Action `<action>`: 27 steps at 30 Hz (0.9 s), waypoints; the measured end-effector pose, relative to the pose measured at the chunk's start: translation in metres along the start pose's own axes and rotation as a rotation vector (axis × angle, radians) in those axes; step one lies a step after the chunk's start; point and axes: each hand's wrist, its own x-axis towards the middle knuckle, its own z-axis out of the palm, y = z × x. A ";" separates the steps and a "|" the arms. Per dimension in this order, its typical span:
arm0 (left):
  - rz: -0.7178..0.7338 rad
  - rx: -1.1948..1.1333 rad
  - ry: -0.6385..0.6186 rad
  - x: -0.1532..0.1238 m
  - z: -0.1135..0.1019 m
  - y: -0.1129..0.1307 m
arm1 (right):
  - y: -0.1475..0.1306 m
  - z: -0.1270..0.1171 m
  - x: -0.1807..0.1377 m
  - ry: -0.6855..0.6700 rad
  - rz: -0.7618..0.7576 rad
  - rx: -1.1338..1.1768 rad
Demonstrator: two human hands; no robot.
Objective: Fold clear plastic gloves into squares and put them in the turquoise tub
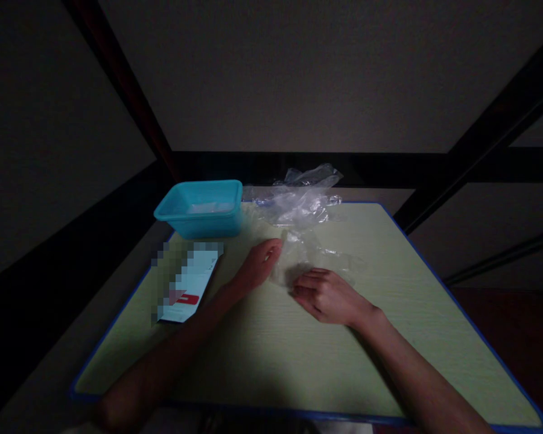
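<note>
A thin clear plastic bag (305, 244) lies on the table between my two hands. At its left edge my left hand (259, 263) is closed in a pinch, thumb and fingers meeting on the film. My right hand (328, 296) is at the bag's near edge, its fingers curled together against the plastic; the fingertips are partly hidden. Just beyond, a crumpled heap of clear plastic bags (298, 202) rises at the far edge of the table.
A turquoise plastic basin (203, 224) stands at the far left corner of the pale table (271, 355), which has a blue rim. In front of the basin lies a phone (194, 283) with a lit screen, partly blurred out. A wall backs the table.
</note>
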 end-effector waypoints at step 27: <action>-0.160 -0.373 -0.029 -0.051 0.003 0.016 | 0.021 0.000 -0.006 0.101 0.416 1.382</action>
